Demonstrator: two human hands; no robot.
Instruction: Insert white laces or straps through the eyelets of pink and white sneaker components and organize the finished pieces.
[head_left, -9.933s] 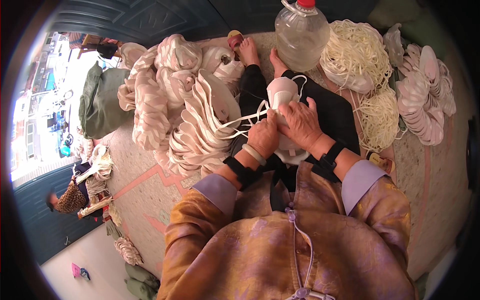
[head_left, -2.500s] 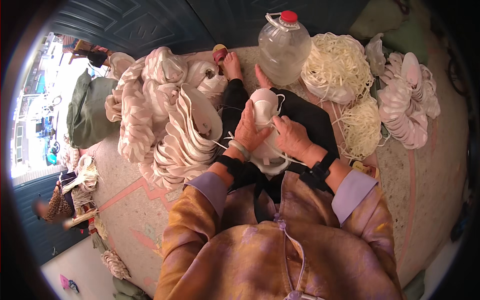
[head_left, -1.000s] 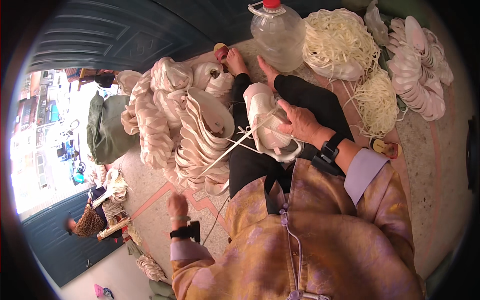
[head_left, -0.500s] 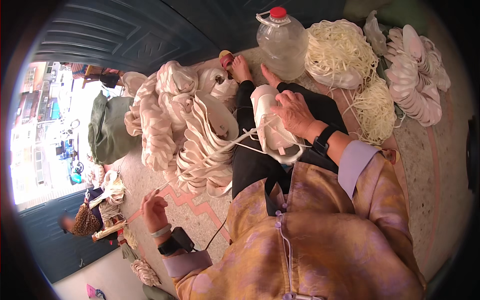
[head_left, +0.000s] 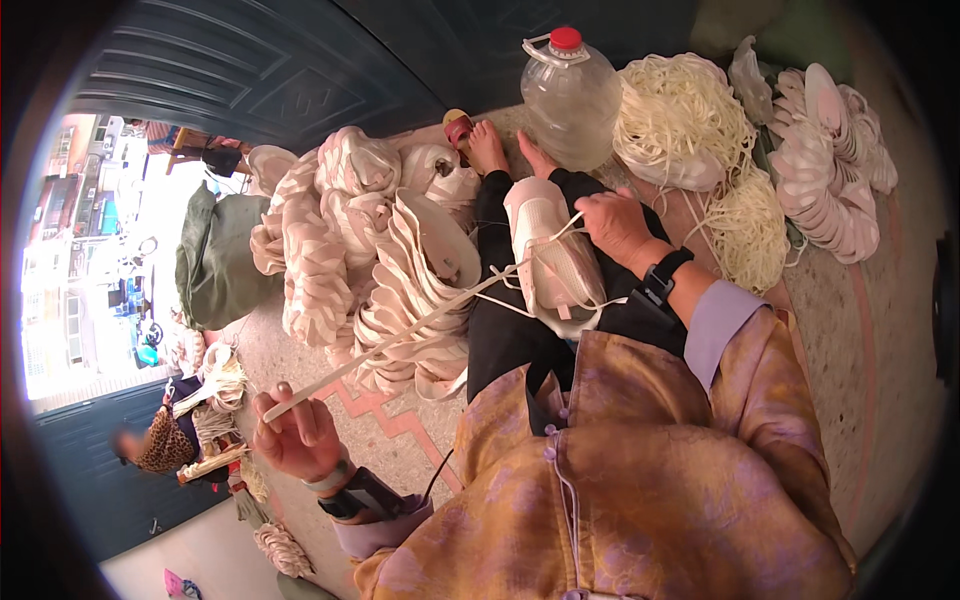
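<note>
A pale pink-white shoe upper (head_left: 553, 265) rests across my black-trousered thighs, its toe pointing away from me. My left hand (head_left: 305, 442) is out to the left, fingers closed on the end of a flat cream shoelace (head_left: 400, 337). From there the lace runs taut up to the eyelets. Beside the upper's right edge, my right hand (head_left: 615, 225) pinches another stretch of lace where it leaves the lacing. A loose loop of lace lies near the heel opening.
Stacked pale uppers (head_left: 318, 255) heap up on the left, by a green sack (head_left: 222, 260). Beyond my feet stands a clear jug (head_left: 570, 105) with a red cap. Cream laces (head_left: 680, 120) and more uppers (head_left: 825, 165) lie right. Another person (head_left: 165, 440) sits far left.
My left hand has drawn the lace tighter, moving slightly left and down. My right hand has shifted right off the upper's top and now pinches a lace at its side.
</note>
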